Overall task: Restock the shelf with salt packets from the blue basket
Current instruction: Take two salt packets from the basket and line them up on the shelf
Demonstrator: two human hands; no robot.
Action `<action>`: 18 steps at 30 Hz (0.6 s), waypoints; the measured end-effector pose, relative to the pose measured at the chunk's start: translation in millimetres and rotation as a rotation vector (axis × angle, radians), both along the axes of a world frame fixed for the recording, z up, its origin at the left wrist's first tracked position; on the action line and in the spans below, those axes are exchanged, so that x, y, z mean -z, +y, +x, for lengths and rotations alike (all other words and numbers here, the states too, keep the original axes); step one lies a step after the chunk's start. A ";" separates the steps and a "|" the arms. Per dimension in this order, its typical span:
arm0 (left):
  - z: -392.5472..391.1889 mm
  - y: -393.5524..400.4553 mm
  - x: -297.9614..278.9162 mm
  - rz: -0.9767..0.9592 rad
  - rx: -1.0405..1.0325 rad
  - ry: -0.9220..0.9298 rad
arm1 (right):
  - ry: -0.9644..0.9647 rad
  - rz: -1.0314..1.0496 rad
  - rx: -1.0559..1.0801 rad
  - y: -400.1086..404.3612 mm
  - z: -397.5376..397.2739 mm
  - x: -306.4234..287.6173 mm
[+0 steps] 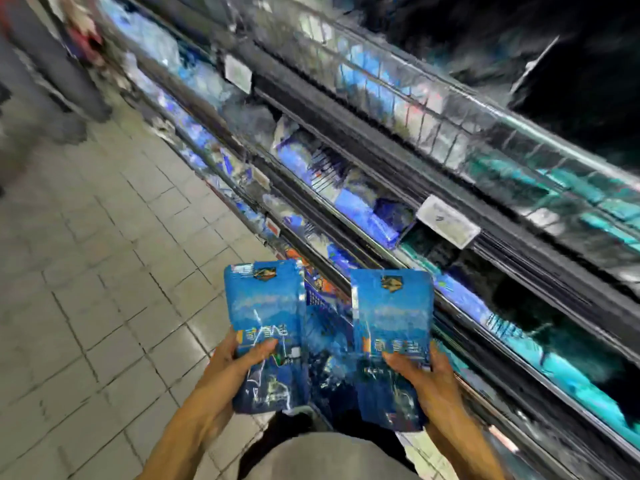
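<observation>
I hold two blue salt packets upright in front of me. My left hand (pixel 235 362) grips the left packet (pixel 265 313) by its lower half, thumb across the front. My right hand (pixel 427 375) grips the right packet (pixel 391 317) the same way. Between and below the two packets shows the blue basket (pixel 327 327), with more blue packets blurred inside it. The shelf (pixel 391 188) runs diagonally on the right, its tiers holding blue and teal packets behind metal rails.
White price tags (pixel 446 221) (pixel 238 72) hang on the shelf edges. A tiled floor (pixel 104 271) fills the left. A person's legs (pixel 45 81) stand at the far upper left. The whole view is motion-blurred.
</observation>
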State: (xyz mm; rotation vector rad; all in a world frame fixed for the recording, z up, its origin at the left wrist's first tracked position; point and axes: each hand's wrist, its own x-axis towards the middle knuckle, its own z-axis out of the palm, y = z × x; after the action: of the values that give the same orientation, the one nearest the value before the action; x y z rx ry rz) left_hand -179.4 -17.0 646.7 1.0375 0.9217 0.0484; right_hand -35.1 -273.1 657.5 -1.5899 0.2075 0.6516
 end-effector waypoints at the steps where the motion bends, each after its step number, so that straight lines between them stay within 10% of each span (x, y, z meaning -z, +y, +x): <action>1: 7.8 -0.5 -5.4 0.020 0.053 -0.017 | 0.001 0.013 0.054 -7.0 -6.9 -6.0; 18: 80.8 -194.9 -23.4 0.121 1.277 -0.110 | -0.138 0.026 1.257 -145.3 -255.3 -32.0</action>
State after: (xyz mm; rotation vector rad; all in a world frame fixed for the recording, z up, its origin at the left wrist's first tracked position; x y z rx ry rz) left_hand -98.6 -212.0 670.1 1.5558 0.0332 -0.8986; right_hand -290.5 -418.4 689.5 -1.1580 0.9761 -0.4306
